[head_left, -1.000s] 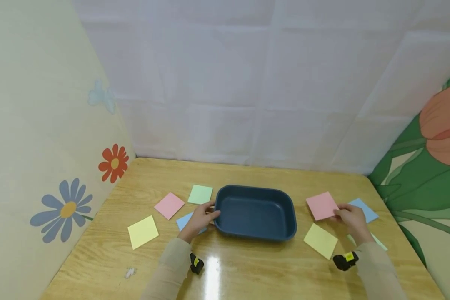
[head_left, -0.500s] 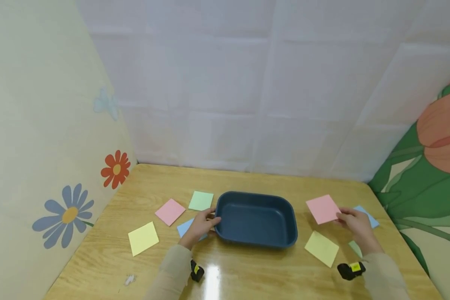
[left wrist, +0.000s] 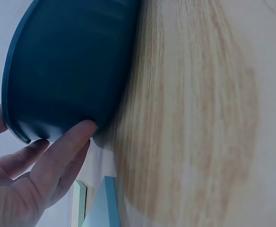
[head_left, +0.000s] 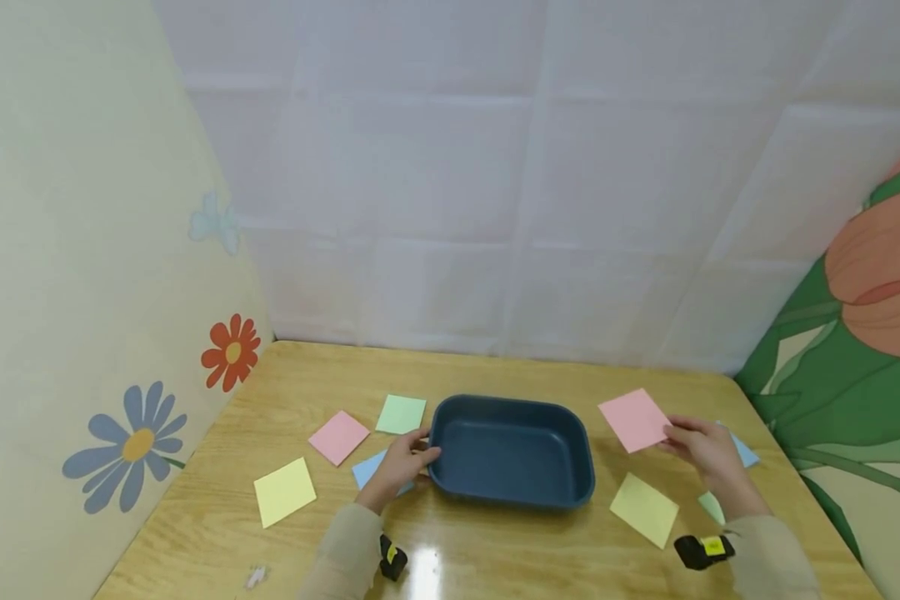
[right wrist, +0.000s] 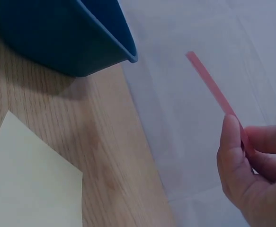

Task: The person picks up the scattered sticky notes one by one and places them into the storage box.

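Note:
A dark blue rectangular basin (head_left: 506, 467) stands on the table. My left hand (head_left: 397, 468) grips its left end, thumb over the rim and fingers against the outer wall, as the left wrist view (left wrist: 43, 175) also shows. To the basin's right, my right hand (head_left: 708, 458) pinches a pink sticky-note pad (head_left: 635, 420) by one corner, above the table. Seen edge-on in the right wrist view, this pink pad (right wrist: 209, 82) is a thin stack between thumb and fingers. A yellow pad (head_left: 645, 510) lies below and in front of it.
Left of the basin lie a green pad (head_left: 401, 414), a pink pad (head_left: 338, 437), a yellow pad (head_left: 285, 492) and a partly hidden blue pad (head_left: 369, 469). Behind my right hand are a blue pad (head_left: 744, 451) and a green pad (head_left: 711, 506). A white cloth (head_left: 420, 208) hangs behind the table.
The pink pad in my right hand has risen from near the table and shifted left toward the basin. My left hand stays on the basin. The head view has tilted up slightly.

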Available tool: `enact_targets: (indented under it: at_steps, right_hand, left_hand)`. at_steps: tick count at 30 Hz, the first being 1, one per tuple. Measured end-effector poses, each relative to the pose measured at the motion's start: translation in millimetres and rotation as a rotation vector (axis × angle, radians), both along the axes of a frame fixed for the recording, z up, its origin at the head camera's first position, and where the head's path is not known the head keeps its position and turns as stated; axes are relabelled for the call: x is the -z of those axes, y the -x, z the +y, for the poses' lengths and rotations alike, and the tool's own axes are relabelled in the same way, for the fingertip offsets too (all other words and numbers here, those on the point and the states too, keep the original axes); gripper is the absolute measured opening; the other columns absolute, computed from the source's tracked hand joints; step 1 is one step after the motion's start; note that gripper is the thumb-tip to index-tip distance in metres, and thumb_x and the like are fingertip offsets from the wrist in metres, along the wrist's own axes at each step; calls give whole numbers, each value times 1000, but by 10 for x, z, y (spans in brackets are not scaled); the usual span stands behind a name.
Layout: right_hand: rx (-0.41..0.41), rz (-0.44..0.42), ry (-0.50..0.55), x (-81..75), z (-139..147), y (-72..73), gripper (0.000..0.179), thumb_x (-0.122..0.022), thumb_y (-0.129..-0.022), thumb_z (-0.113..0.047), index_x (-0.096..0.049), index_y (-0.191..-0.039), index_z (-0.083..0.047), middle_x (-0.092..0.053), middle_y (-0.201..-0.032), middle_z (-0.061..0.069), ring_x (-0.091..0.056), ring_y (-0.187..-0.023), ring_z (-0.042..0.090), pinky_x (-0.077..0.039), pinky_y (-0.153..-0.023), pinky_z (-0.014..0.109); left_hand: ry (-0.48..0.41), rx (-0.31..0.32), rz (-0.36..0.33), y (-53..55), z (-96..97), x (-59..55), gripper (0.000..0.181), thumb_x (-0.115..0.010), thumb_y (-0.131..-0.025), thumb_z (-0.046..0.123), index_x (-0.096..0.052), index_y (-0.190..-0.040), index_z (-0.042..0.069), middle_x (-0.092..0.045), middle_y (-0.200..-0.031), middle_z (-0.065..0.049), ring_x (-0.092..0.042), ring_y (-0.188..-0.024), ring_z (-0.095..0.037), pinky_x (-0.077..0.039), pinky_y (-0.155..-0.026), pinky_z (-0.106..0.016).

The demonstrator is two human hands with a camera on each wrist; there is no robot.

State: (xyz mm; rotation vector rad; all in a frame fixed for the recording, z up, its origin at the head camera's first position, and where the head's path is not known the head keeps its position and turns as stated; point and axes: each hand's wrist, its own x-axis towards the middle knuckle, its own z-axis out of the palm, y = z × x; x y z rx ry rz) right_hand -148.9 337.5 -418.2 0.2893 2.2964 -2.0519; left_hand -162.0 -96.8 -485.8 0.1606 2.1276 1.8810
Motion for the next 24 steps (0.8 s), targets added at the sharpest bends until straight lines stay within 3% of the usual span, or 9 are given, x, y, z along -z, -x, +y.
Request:
enact_targets:
  at_steps: [4,8,12,16,19,21,24]
  right_hand:
    - [-6,-8,39,-170,-122,-71,44,-46,-92,3,-28,-124,27,-57,-79,-3,-62,-67,8,-54,-68,24]
    - [-24,37,55,-123,-92,-31,39,-50,-90,3,-37,-118,26,-59,-80,-2,-63,-69,10,-54,-67,25]
    - [-61,90,109,229,134,154,32,-56,-88,-1,-51,-115,16,-62,-85,2,-65,-73,16,-55,-69,29]
    - [-79,101,169,690,415,414,19,-62,-86,-8,-65,-105,-8,-64,-92,3,-66,-79,20,-54,-71,32]
    - [-78,111,163,854,477,515,19,-65,-85,-11,-66,-104,-13,-65,-93,2,-66,-79,20,-54,-71,33]
    - [-107,127,175,832,443,511,24,-63,-86,-8,-65,-109,-6,-65,-93,4,-65,-79,22,-54,-71,34]
    - [-126,128,149,623,274,408,25,-62,-86,-6,-63,-110,0,-65,-92,5,-65,-77,22,-55,-69,34]
  left_hand:
    - [3,4,11,10,8,45,45,-52,-92,7,-38,-133,-7,-52,-106,-21,-61,-82,-32,-55,-64,-40]
    - [-4,6,14,16,9,54,44,-52,-92,6,-38,-132,-8,-52,-105,-22,-61,-82,-33,-55,-64,-41]
    - [-15,4,3,-5,3,20,44,-52,-92,8,-39,-132,-7,-53,-104,-21,-62,-82,-31,-55,-64,-40]
    - [-27,4,1,-13,-1,-7,44,-52,-92,8,-40,-132,-6,-53,-104,-21,-62,-81,-30,-55,-64,-40]
    - [-27,3,0,1,-2,9,44,-52,-92,8,-40,-132,-6,-53,-103,-21,-62,-80,-28,-56,-64,-39]
    - [-25,3,0,11,0,22,43,-52,-92,7,-41,-131,-6,-53,-103,-21,-62,-80,-27,-56,-63,-38]
    - [-22,2,-1,15,3,29,43,-52,-92,7,-41,-131,-6,-53,-102,-21,-62,-79,-25,-56,-63,-38]
